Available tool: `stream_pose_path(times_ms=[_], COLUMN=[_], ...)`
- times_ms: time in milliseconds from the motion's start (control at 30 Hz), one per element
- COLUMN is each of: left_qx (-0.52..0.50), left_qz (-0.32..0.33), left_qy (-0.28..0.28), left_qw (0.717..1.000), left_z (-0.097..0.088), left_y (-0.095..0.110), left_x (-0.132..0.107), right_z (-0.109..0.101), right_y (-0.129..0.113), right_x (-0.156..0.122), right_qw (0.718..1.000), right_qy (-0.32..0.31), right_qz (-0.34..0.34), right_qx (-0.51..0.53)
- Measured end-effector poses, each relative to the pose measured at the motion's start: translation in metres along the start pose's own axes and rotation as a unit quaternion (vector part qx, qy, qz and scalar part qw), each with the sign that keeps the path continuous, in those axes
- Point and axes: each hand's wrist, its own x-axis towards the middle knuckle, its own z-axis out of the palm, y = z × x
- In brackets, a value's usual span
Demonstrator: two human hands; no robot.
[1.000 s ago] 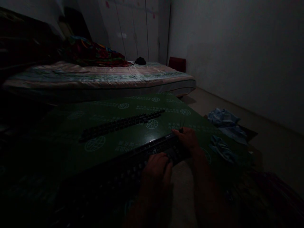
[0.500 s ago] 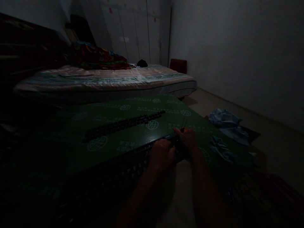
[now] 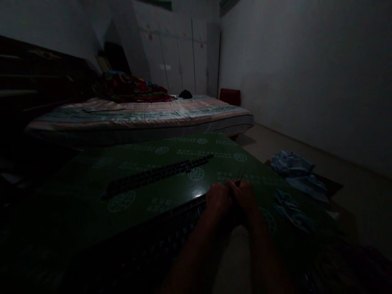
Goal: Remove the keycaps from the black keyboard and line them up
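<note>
In a very dark room, a black keyboard [image 3: 171, 220] lies along the near edge of a green printed board [image 3: 171, 171]. Both of my hands meet at its right end. My left hand [image 3: 218, 200] is closed, its fingers curled on the keyboard's end. My right hand [image 3: 245, 196] is closed beside it and pinches a thin dark tool whose tip [image 3: 237, 181] sticks up; I cannot make out what the tool is. A long strip of dark key pieces [image 3: 156, 174] lies across the board farther away.
A bed [image 3: 137, 118] with a striped cover and a heap of colourful cloth [image 3: 131, 87] stands behind the board. Blue cloths [image 3: 290, 163] lie on the floor at the right. A red box [image 3: 229, 96] sits by the far wall. White cupboard doors [image 3: 180, 57] close the back.
My left hand slid along the keyboard toward its right end and now touches my right hand. The view tilted upward a little.
</note>
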Motion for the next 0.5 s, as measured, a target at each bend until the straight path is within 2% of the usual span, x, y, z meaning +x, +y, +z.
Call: stream_pose_path(times_ms=[133,333,500], left_qx=[0.0,-0.011,-0.024], left_qz=[0.003,0.001,-0.016], left_qy=[-0.008,-0.022,-0.037], left_qw=[1.0,1.0,0.999], left_z=[-0.0008,0.0012,0.0023], left_y=[0.0029,0.0066,0.0082], left_x=[-0.0002,-0.0036,-0.0037], right_z=[-0.0011,0.001,0.0042], right_y=[-0.0039,-0.0043,0.001], right_x=[-0.0044,-0.0049,-0.0018], right_qw=[0.999,0.995,0.996], right_qy=[-0.001,0.009,0.004], right_qz=[0.009,0.058,0.065], right_qx=[0.038,0.08,0.069])
